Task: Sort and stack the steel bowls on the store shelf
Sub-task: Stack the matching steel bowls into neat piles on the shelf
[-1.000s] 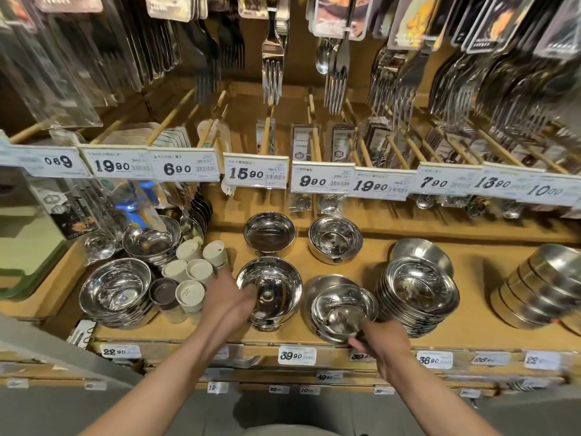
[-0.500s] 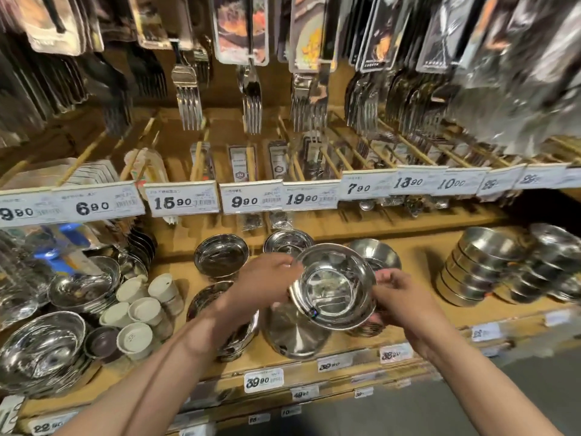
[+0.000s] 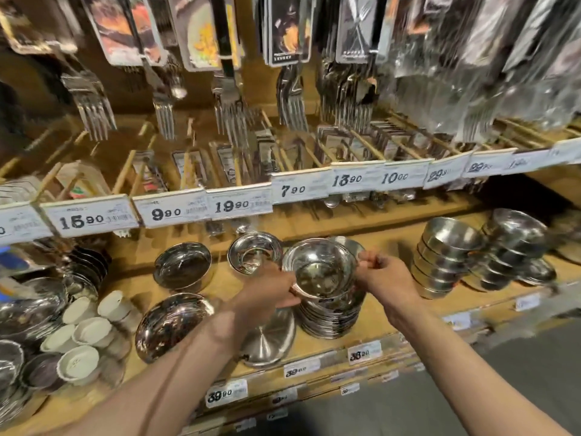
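While both hands work at the front of the wooden shelf (image 3: 371, 322), we see a steel bowl (image 3: 320, 272) held between them, sitting on top of a stack of steel bowls (image 3: 330, 319). Left hand (image 3: 267, 294) grips the bowl's near-left rim, fingers curled round it; right hand (image 3: 385, 278) pinches the far-right rim with thumb and fingertips. Whether the bowl is fully seated in the stack or just above it, we cannot tell. Under the left wrist lies an upside-down steel bowl (image 3: 270, 338), just beside the stack. Left of the left forearm, a tilted shiny bowl (image 3: 171, 325). Beyond the left hand, two single bowls: a small one (image 3: 254, 251) touching distance from the knuckles, a darker one (image 3: 184, 267) further left. Right of the right hand, two tilted stacks of deeper bowls (image 3: 446, 256), well apart from the held bowl. Far left of the left arm, white lidded cups (image 3: 91, 332). Above the hands, price tags (image 3: 239, 204) and hanging packaged forks (image 3: 229, 111). Frame is motion-blurred at the edges.
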